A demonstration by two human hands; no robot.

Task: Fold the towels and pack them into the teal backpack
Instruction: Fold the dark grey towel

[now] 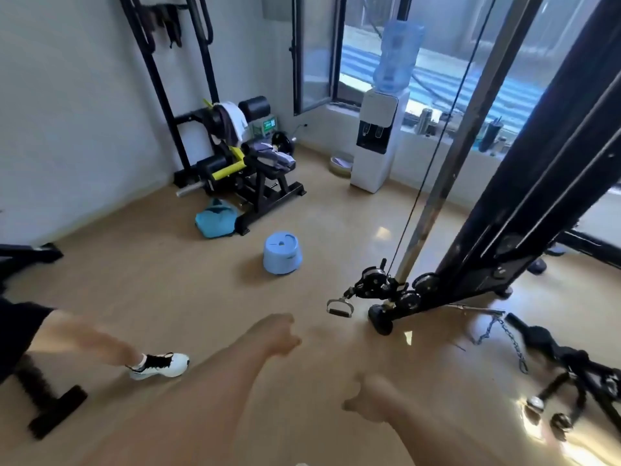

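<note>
Nothing is held yet: the left hand [280, 334] and the right hand [364, 398] are both seen low in the view with fingers loosely curled and empty, though blur hides the detail. The teal backpack [215, 218] lies on the floor [168, 280] against the foot of the leg machine [255, 169] at the far wall. A white towel [235, 121] is draped over the machine's upper pad, and grey towels [268, 156] appear heaped on its seat. The step in hand is judged to be the approach. The blue stool [281, 252] is best passed on one side, the towels lifted off one at a time by two corners, and the backpack opened before folding is begun.
</note>
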